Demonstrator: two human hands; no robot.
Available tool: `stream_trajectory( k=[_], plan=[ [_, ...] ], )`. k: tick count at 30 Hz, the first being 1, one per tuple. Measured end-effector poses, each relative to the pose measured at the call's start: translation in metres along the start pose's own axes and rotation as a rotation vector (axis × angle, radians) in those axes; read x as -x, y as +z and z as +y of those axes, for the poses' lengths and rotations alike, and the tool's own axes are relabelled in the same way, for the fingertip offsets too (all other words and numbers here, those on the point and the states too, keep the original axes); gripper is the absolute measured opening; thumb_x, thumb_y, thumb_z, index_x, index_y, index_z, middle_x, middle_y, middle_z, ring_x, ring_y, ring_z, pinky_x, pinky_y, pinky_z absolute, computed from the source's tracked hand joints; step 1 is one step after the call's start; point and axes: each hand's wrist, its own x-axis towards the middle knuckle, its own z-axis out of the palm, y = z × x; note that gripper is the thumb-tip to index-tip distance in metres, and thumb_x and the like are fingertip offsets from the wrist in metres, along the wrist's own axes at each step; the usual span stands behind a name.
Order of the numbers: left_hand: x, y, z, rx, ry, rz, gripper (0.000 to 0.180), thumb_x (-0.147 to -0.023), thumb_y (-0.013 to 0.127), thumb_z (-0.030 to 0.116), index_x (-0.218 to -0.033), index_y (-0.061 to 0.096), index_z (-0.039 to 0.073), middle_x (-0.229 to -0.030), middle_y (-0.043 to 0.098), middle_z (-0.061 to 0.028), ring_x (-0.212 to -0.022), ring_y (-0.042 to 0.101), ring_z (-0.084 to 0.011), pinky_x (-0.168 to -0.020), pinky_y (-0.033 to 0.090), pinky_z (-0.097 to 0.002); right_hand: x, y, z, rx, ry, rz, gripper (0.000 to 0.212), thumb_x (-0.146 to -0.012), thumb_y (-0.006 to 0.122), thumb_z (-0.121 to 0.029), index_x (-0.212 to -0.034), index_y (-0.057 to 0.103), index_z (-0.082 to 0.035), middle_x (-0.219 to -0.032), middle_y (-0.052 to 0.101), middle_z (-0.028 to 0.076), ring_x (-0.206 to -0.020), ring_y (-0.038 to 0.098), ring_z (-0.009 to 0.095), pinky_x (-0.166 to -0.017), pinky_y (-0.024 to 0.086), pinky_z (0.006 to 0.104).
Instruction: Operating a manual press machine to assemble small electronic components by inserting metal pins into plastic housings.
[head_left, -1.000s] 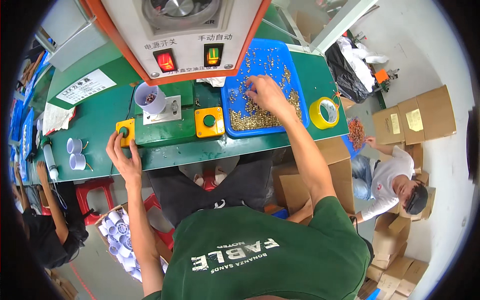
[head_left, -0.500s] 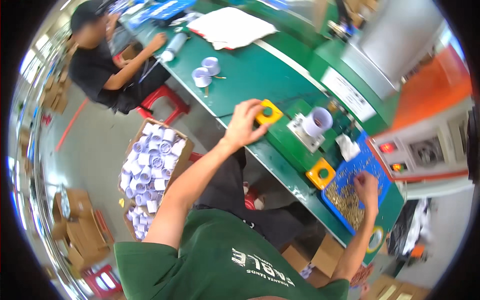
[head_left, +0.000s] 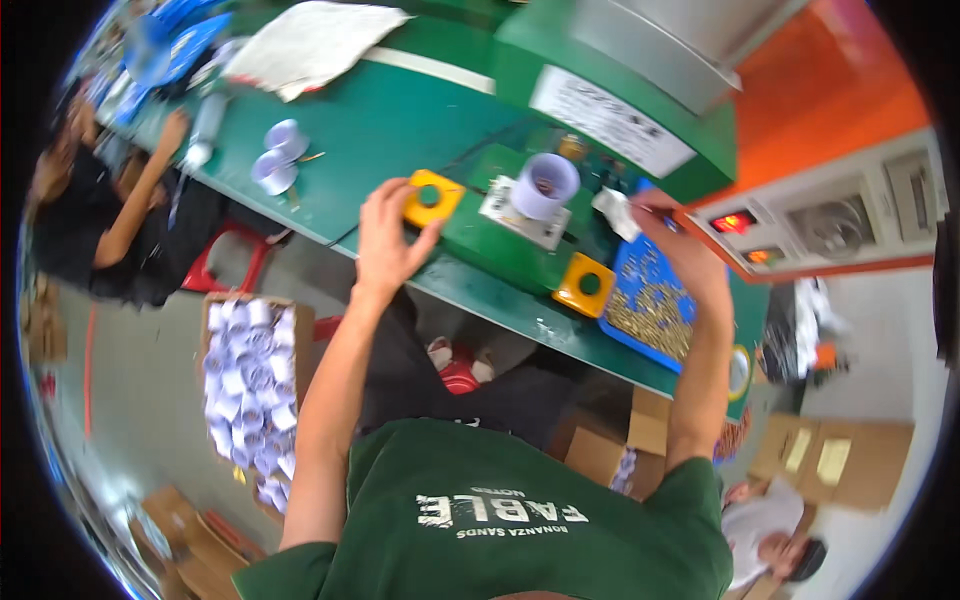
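Left hand (head_left: 388,243) touches the squarish yellow button box (head_left: 440,206).

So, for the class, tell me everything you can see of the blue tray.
The blue tray, plastic-looking and shallow with a raised rim, lies on the green table, close beside a yellow button box. Small brass-coloured pieces lie in it, densest toward the near edge. The right forearm and the machine hide parts of it; whether the right hand touches it is unclear.
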Motion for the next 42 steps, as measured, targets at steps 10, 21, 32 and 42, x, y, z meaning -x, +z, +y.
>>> stream_trajectory(
  k=[10, 21, 32, 42],
  plan=[
    [0.0, 0.002, 0.009, 0.077, -0.067, -0.053, 0.056, -0.076, 0.079, 0.017, -0.122, 0.051, 0.005, -0.126, 0.052, -0.0162, -0.111, 0.054, -0.0353, -0.094, 0.045, -0.0427, -0.015, 0.037, -0.077, 0.105, 0.074, -0.197, 0.021, -0.084, 0.072, -0.031, -0.096, 0.073, -0.014, -0.105, 0.066, -0.003, -0.088, 0.057, 0.012, -0.09, 0.045, 0.0301],
    [-0.001, -0.002, 0.01, 0.1, -0.089, -0.011, 0.055, -0.075, 0.08, 0.018, -0.12, 0.053, 0.004, -0.126, 0.052, -0.0148, -0.108, 0.055, -0.0339, -0.092, 0.046, -0.0414, -0.025, 0.039, -0.084, 0.33, 0.139, -0.179, 0.031, -0.083, 0.069, -0.038, -0.107, 0.069, -0.019, -0.092, 0.066, -0.004, -0.084, 0.055, 0.011, -0.077, 0.046, 0.0305],
    [-0.002, -0.006, 0.009, 0.111, -0.092, -0.014, 0.052, -0.076, 0.079, 0.02, -0.118, 0.054, 0.003, -0.125, 0.053, -0.0151, -0.106, 0.055, -0.0344, -0.09, 0.047, -0.0412, -0.036, 0.049, -0.08, 0.209, -0.031, -0.203, 0.032, -0.079, 0.074, -0.012, -0.108, 0.061, -0.009, -0.086, 0.072, 0.003, -0.088, 0.064, 0.015, -0.087, 0.048, 0.0334],
    [-0.003, 0.001, 0.015, 0.118, -0.051, 0.01, 0.051, -0.075, 0.08, 0.018, -0.116, 0.056, 0.002, -0.123, 0.054, -0.0153, -0.105, 0.055, -0.0341, -0.091, 0.045, -0.0416, -0.018, 0.028, -0.07, 0.193, -0.073, -0.115, 0.021, -0.078, 0.079, -0.019, -0.095, 0.074, -0.008, -0.097, 0.07, 0.001, -0.076, 0.055, 0.008, -0.066, 0.044, 0.0247]
  ],
)
